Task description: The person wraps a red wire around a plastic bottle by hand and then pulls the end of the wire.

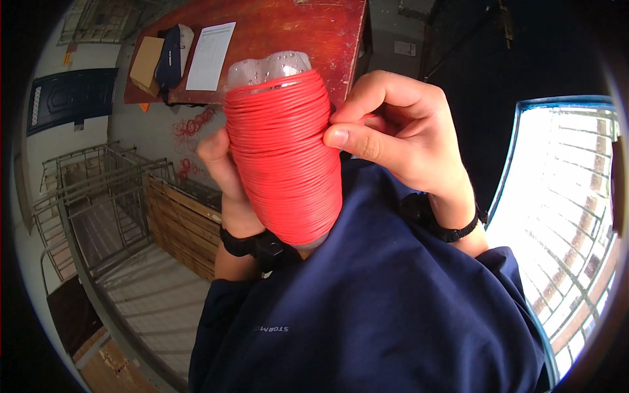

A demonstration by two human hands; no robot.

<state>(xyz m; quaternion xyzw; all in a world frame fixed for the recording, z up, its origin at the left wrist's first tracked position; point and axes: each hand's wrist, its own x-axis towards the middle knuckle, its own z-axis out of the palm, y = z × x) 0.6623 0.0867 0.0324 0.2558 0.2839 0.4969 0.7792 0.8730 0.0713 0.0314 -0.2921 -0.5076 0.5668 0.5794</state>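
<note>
A clear plastic bottle (291, 62) is tilted in front of my chest, its lobed base pointing up and away. Thin red cord (285, 157) is wound round it in tight, close rows that cover most of its sides. My left hand (226, 167) grips the wound bottle from its left and behind; most of those fingers are hidden by it. At the upper right side of the winding, my right hand (413, 134) has thumb and forefinger pinched together on the red cord. The bottle's narrower end shows near my dark blue shirt.
Beyond the bottle stands a red table (282, 29) bearing a white paper sheet (211, 56), a dark pouch (171, 59) and a cardboard box (145, 64). Tangled red cord (191, 124) lies below its edge. Metal frames (105, 170) and wooden slats (180, 219) are left; a barred window (563, 203) is right.
</note>
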